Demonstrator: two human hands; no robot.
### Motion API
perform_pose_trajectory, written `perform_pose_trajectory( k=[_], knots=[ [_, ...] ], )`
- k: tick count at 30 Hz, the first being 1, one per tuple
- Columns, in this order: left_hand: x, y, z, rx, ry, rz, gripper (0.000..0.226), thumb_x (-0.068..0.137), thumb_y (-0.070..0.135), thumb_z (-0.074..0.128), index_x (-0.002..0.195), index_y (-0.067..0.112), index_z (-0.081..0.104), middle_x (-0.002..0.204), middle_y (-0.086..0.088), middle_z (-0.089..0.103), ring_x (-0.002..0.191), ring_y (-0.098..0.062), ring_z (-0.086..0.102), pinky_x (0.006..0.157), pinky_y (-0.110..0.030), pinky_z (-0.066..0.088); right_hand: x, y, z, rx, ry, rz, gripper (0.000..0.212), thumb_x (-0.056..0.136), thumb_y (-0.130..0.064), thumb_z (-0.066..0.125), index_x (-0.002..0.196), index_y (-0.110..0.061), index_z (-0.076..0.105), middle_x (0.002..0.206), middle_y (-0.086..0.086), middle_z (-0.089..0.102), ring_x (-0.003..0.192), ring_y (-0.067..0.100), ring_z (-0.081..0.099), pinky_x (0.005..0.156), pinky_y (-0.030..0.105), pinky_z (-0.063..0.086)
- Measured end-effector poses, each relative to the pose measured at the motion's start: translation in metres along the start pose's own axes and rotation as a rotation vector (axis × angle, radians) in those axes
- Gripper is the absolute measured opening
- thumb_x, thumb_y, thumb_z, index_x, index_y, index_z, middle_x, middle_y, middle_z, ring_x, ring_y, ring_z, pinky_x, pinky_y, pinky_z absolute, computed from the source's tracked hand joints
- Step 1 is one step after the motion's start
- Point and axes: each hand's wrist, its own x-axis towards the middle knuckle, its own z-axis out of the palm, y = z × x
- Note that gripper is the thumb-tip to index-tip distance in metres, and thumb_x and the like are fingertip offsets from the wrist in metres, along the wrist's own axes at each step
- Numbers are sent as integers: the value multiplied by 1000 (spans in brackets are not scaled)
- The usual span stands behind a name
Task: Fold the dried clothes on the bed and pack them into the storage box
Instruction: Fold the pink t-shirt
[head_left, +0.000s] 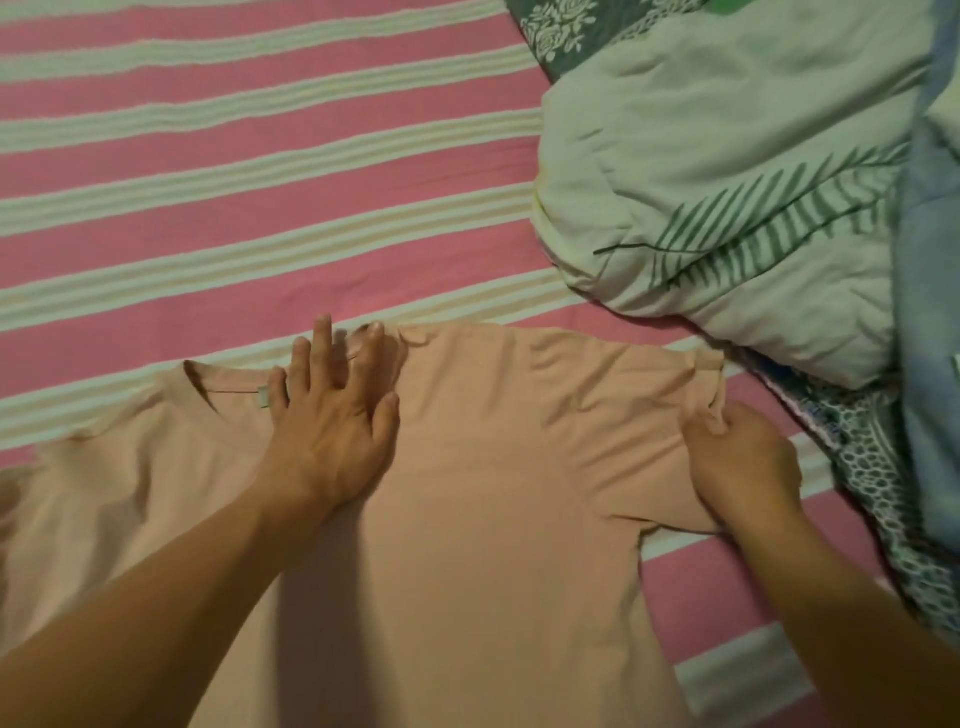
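- Spread flat, a peach-pink T-shirt (467, 493) lies on the near part of a bed, its neckline (208, 387) turned toward the far side and its body running off the bottom edge of the view.
- Just beside the collar, the person's left hand (332, 431) rests palm down on the shirt's upper chest, fingers straight and fanned apart, grasping nothing.
- At the shirt's right sleeve (670, 395), the right hand (737, 462) has its fingers curled around the bunched sleeve cloth and pinches it near the hem; the fabric there is gathered into small folds.
- On the opposite side, the other sleeve (31, 499) lies loosely wrinkled at the left edge of the frame.
- A small pale label (264, 397) shows inside the neckline, next to the little finger of the left hand.
- Both bare forearms reach in from the bottom of the frame, the left one crossing the shirt's lower body.
- Under the shirt lies a bedsheet (234, 171) with broad pink bands and narrower cream stripes that run across the whole mattress.
- To the right, well apart from the left hand and near the held sleeve, sits a rumpled white quilt (727, 171) printed with green fern leaves.
- Beneath the quilt's edge shows a grey-green cloth (872, 467) with a white floral and lattice pattern.
- A light blue fabric (930, 312) hangs along the right border; what it is cannot be told.
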Motion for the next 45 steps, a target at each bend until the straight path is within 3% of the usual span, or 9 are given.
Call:
perform_pose_trajectory(
  k=[7,13,18,24,28,31,34,41,45],
  knots=[
    [20,6,-21,193,-69,32,59,100,59,16,156,44,5,167,-2,10,140,-44,29,106,-66,36,1,7,4,31,17,2,28,98,-34,55,82,-12,54,79,8,49,75,30,44,68,36,34],
    [-10,49,-27,72,111,146,66,104,51,17,162,23,5,170,-9,-2,156,-33,-6,126,-52,-2,4,8,-4,147,-35,-22,32,95,-37,60,79,-8,61,72,5,56,68,28,50,62,36,36],
    [-24,73,19,128,-113,280,65,100,61,2,159,40,-12,169,-2,-17,154,-26,-23,124,-52,-6,-9,20,-9,375,-96,-122,22,97,-28,61,85,-10,60,83,7,65,76,22,59,60,30,40],
    [-10,73,12,87,-254,261,66,99,63,16,159,43,-3,170,-1,-13,155,-26,-17,124,-49,-6,-1,2,-22,181,-89,-432,22,103,-26,50,95,-6,49,84,9,56,84,31,55,63,37,31],
    [-34,70,-58,-818,-196,-132,48,101,41,49,145,25,53,153,0,48,137,-18,46,105,-27,41,-37,-59,-51,143,-211,-632,36,105,-27,46,140,-20,50,122,7,65,113,31,59,90,34,45],
    [-76,42,-77,-1641,-271,-619,37,103,34,49,127,9,62,131,-14,66,119,-28,64,105,-40,47,-90,-103,-47,-15,-455,-825,52,105,-36,42,154,-38,25,125,10,64,111,33,62,93,42,49],
    [-104,23,-63,-1806,-434,-831,37,102,44,46,117,13,60,118,-18,67,118,-35,64,113,-50,40,-134,-101,-20,-259,-574,-901,54,102,-50,40,153,-35,26,129,15,62,116,36,58,93,43,49],
    [-97,44,-31,-1564,-256,-612,38,84,32,69,114,24,46,83,3,49,70,-12,48,66,-28,41,-193,106,-14,-205,-187,-338,35,100,-39,41,122,-18,59,110,2,60,103,24,58,84,39,50],
    [-102,68,-20,-1429,-55,-576,35,91,6,61,112,28,44,99,3,53,85,-13,51,81,-32,43,-250,193,-20,-152,-207,-89,32,97,-29,55,119,-8,63,108,13,63,96,35,63,82,44,51]
  ],
)
